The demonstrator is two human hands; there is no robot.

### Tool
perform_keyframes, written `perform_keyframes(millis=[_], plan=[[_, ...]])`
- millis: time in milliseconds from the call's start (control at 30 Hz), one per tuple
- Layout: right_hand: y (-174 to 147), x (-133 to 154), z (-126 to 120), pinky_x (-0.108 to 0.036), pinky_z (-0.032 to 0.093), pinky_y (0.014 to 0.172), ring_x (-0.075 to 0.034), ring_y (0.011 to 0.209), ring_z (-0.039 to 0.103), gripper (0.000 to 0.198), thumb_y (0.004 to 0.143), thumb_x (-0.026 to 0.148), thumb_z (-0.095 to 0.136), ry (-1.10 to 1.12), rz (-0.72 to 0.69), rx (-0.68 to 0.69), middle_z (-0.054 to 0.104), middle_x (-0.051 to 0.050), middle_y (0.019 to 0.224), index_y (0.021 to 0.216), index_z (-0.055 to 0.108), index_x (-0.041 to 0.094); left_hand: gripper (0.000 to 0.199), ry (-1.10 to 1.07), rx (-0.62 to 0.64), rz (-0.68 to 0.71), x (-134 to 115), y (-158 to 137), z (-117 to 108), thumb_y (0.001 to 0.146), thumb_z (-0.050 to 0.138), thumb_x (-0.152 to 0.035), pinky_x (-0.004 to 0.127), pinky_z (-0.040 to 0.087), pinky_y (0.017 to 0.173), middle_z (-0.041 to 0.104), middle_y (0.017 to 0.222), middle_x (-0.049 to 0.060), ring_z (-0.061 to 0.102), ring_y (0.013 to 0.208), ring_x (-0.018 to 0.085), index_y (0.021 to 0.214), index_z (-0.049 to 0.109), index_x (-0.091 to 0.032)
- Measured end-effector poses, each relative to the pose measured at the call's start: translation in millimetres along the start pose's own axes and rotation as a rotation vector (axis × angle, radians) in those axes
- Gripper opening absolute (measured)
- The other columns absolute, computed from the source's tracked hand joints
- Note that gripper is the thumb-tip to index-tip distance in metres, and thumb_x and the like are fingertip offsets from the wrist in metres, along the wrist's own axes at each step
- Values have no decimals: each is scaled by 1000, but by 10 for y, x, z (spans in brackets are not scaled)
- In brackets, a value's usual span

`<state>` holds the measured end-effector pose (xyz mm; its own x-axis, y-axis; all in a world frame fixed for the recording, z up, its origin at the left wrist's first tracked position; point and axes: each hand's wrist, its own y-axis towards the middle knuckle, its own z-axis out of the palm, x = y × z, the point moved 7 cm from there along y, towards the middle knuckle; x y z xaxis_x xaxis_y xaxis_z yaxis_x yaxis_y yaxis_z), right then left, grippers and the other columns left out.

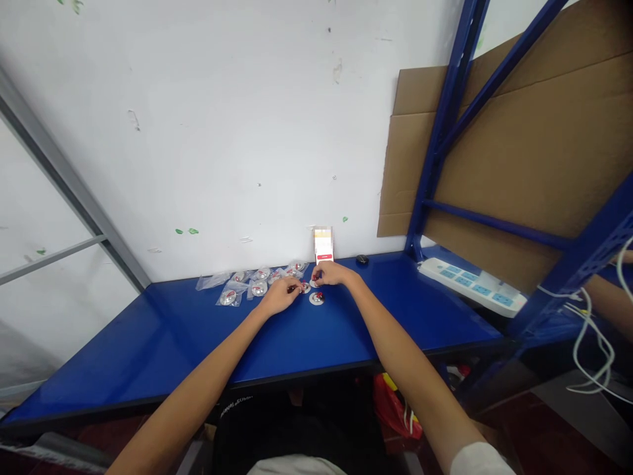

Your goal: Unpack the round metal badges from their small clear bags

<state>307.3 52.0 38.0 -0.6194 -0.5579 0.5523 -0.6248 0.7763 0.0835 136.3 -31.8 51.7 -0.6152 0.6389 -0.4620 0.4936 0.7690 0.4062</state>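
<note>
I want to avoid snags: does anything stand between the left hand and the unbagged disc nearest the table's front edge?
Nothing visible stands between the left hand and that front disc. Another disc lies at that hand, slightly farther back.

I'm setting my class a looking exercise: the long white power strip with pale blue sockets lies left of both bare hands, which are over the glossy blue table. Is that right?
The side is wrong: the head view shows the power strip right of both the left hand and right hand, over the table.
</note>
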Motion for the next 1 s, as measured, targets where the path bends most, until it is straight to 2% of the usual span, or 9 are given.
perform_keyframes(millis=[300, 567, 767, 1000], plan=[[-44, 23, -42, -24, 52, 72, -19, 80, 74, 12, 87, 13, 74, 87, 12, -3, 81, -6, 87, 97, 80, 16, 25, 55, -137, -12, 12, 9, -204, 98, 55, -26, 34, 54, 89, 78, 105, 5, 71, 95, 22, 98, 79, -23], [-88, 53, -72, -24, 52, 71, -19, 81, 75, 7, 88, 14, 74, 86, 27, -13, 81, -6, 88, 94, 78, 17, 31, 178, -139, -87, 120, -3, -398, 101, 55, -37, 32, 52, 84, 80, 107, 6, 71, 89, 23, 106, 82, -23], [-73, 41, -69, -25, 52, 72, -20, 82, 75, 8, 87, 17, 76, 67, 42, -25, 81, -6, 90, 95, 78, 17, 27, 214, -8, -145, 192, -26, -390, 96, 59, -38, 31, 51, 74, 81, 93, 5, 72, 80, 24, 99, 82, -24], [-57, 11, -54, -24, 52, 72, -19, 81, 74, 10, 86, 19, 78, 64, 59, -20, 81, -6, 90, 96, 78, 17, 21, 177, 161, -149, 263, -49, -325, 84, 74, -37, 29, 49, 69, 80, 92, 4, 73, 80, 23, 98, 81, -25]])
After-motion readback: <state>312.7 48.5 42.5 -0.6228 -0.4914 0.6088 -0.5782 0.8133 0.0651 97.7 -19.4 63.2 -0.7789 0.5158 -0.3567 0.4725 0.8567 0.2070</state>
